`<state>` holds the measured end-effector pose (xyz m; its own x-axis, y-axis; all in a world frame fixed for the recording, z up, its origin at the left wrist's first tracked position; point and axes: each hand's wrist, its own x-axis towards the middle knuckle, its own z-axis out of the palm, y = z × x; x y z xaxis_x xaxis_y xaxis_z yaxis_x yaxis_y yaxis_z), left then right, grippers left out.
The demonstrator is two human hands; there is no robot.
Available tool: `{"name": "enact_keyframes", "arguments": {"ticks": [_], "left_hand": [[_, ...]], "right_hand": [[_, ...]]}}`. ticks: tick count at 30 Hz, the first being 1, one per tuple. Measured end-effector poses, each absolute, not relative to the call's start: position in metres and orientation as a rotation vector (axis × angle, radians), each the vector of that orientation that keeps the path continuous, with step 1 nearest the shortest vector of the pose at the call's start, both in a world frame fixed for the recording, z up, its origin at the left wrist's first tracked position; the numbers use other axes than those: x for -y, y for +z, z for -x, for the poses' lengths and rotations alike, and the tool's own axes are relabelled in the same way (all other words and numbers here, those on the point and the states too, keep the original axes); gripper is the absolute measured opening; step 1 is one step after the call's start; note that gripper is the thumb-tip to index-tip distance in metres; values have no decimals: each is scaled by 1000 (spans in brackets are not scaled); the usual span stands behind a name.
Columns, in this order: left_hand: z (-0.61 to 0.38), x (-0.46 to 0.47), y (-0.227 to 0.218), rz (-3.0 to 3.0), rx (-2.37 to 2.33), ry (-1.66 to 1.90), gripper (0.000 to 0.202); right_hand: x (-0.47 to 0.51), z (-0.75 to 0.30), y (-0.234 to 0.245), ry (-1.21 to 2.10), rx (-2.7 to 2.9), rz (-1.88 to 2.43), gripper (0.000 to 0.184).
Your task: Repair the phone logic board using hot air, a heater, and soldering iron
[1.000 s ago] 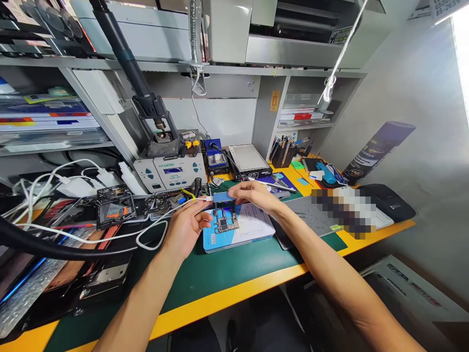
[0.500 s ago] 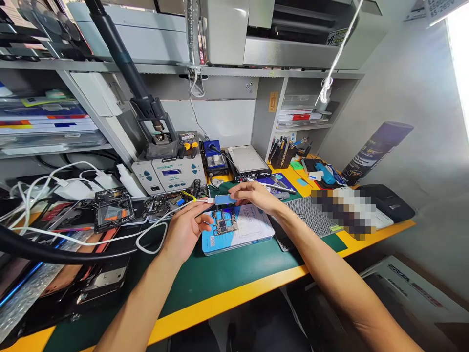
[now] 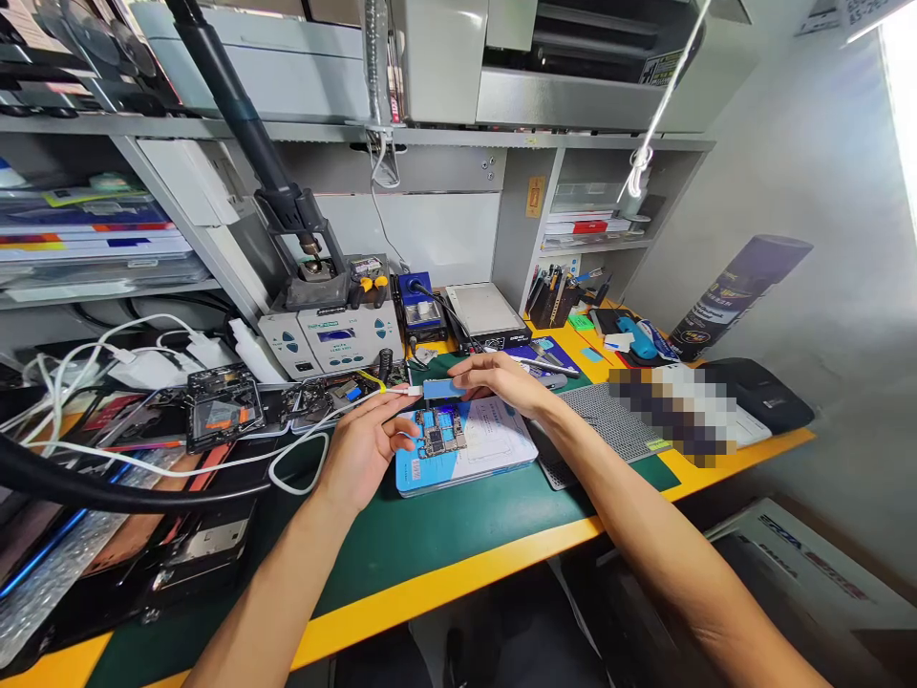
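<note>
My left hand [image 3: 369,441] pinches the white cable [image 3: 379,393] close to its plug, with the other fingers curled loosely. In my right hand [image 3: 498,380], thumb and fingertips grip the end of a small flat blue rectangular piece [image 3: 442,389]. The cable's white plug [image 3: 414,390] meets the left end of this piece; how far it is inserted I cannot tell. Just below both hands lies a phone logic board [image 3: 442,435], resting on a blue and white box [image 3: 487,449]. Part of the blue piece is hidden behind my right fingers.
A grey hot-air station [image 3: 333,334] stands behind my left hand. White cables [image 3: 72,382] and dismantled phone parts [image 3: 222,406] crowd the left side. To the right lies a grey perforated mat [image 3: 608,420]; a pen holder [image 3: 553,298] and a spray can [image 3: 737,296] stand farther back.
Both hands keep the same grip. The blue piece and plug have shifted very slightly to the right, hardly more than the whole view has.
</note>
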<state>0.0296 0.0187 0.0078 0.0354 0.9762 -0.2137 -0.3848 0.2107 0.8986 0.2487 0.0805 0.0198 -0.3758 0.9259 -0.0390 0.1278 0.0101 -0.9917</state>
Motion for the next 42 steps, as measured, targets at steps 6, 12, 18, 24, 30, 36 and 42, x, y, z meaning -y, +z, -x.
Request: {"name": "enact_keyframes", "arguments": {"ticks": [6, 12, 18, 24, 30, 36, 42], "left_hand": [[-29, -19, 8, -767, -1006, 1221, 28], [-30, -18, 8, -754, -1000, 1226, 27], [-28, -18, 6, -762, -1004, 1237, 24], [-29, -17, 8, -780, -1026, 1227, 25], [-30, -16, 10, -802, -1002, 1226, 28], [-27, -19, 6, -777, -1000, 1225, 29], [-27, -20, 8, -725, -1017, 1264, 19]], "right_hand": [[-83, -249, 17, 1463, 1566, 1080, 17], [-85, -249, 15, 1473, 1555, 1076, 16], [-83, -248, 18, 1470, 1556, 1081, 14], [-82, -247, 19, 1463, 1559, 1078, 14], [-83, -249, 18, 1460, 1567, 1094, 15], [-83, -249, 16, 1449, 1600, 1102, 19], [-83, -245, 13, 1447, 1636, 1057, 19]]}}
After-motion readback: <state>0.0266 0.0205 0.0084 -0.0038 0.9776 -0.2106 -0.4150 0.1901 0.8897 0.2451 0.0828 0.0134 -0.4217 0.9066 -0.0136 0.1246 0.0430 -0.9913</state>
